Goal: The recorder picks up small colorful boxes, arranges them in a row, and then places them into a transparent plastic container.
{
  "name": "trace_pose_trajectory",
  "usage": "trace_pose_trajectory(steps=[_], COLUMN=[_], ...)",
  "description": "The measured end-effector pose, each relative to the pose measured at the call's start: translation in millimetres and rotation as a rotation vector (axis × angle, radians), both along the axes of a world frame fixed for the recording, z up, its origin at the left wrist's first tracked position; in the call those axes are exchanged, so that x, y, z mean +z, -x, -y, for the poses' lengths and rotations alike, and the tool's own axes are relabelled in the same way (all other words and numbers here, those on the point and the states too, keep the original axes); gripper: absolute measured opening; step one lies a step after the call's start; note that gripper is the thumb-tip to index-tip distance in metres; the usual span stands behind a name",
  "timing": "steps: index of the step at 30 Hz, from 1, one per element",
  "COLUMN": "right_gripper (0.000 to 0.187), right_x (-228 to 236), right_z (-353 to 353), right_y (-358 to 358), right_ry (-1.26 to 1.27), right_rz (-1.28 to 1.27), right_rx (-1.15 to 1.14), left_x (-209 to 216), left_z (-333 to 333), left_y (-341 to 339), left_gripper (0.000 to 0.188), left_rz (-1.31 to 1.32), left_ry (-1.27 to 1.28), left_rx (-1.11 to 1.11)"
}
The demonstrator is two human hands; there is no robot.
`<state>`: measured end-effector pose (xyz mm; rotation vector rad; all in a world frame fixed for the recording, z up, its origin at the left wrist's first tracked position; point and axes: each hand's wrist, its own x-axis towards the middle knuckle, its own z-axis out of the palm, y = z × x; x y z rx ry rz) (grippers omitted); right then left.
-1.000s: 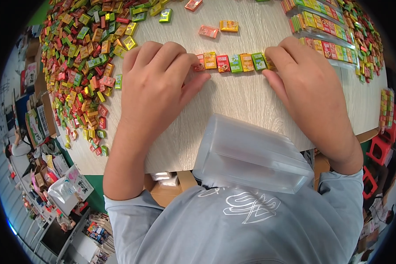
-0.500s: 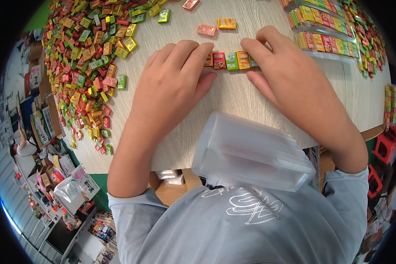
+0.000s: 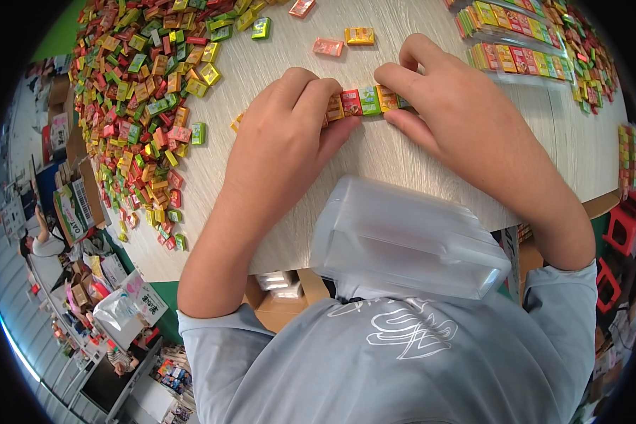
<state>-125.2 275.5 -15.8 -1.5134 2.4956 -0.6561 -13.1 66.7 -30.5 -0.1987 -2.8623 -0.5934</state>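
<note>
Row of small boxes (image 3: 368, 101) lies on the table (image 3: 374, 155), in from its near edge, between left and right edges; red and green faces show between the hands

Left hand (image 3: 279, 124) curls narrow over the row's left part, right hand (image 3: 463, 106) over its right part, thumbs on the near-edge side; whether either clamps or only touches, cannot tell

Done well, I judge: light, even pressure from both ends, boxes flush in one line, faces up; pressing one end harder probably buckles the row

Clear plastic container (image 3: 403, 240) overlaps the near edge in view; better to keep forearms off it

Against the half-second-earlier frame: right hand sits further toward the left edge, gap between hands narrower, fewer boxes showing; a yellow box end (image 3: 237, 123) appears past the left hand's outer side, unclear if part of the row; loose pink box (image 3: 328, 47) remains farther from the near edge
</note>
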Motion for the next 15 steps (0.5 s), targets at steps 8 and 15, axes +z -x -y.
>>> trace_pose_trajectory(steps=[8,15], right_gripper=[0.033,0.033], right_x=[-6,-8], right_z=[4,2], right_y=[-1,-2], right_ry=[0.028,0.058], right_rz=[-0.014,-0.054], right_rx=[-0.008,-0.009], left_x=[-9,-11], left_z=[-1,-3], left_y=[3,6], left_gripper=[0.035,0.031], left_rz=[-0.104,-0.194], left_ry=[0.146,0.135], left_rx=[-0.061,-0.049])
